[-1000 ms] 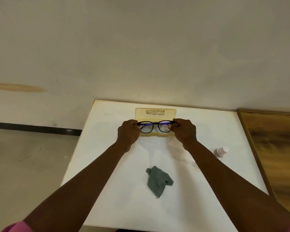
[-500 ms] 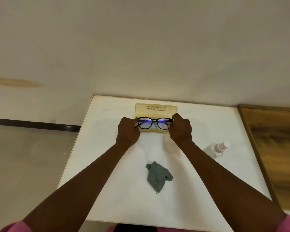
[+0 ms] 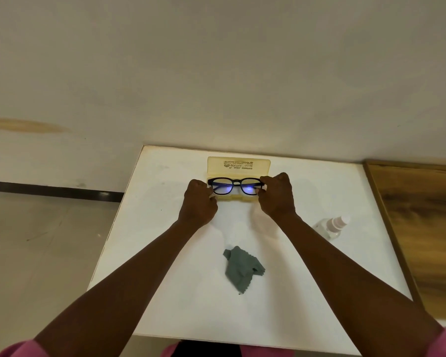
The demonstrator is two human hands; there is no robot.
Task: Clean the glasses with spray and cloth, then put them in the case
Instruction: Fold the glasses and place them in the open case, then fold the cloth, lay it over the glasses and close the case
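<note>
Black-framed glasses [image 3: 234, 186] are held over the open pale yellow case [image 3: 238, 164] at the far middle of the white table [image 3: 165, 253]. My left hand [image 3: 198, 202] pinches the frame's left end and my right hand [image 3: 277, 195] pinches its right end. The lenses face me and show a blue glare. The case's lid stands up behind the glasses, its printed text upside down. A crumpled grey-green cloth [image 3: 242, 268] lies nearer me at the table's middle. A small clear spray bottle [image 3: 332, 226] with a white cap lies on its side to the right.
A wooden surface [image 3: 428, 228] adjoins the table's right edge. A plain wall rises just behind the table. Grey floor lies to the left, below the table's left edge.
Both hands have held the glasses over the case throughout; the frame has sunk a little toward the case's tray and the lenses' blue glare has shifted.
</note>
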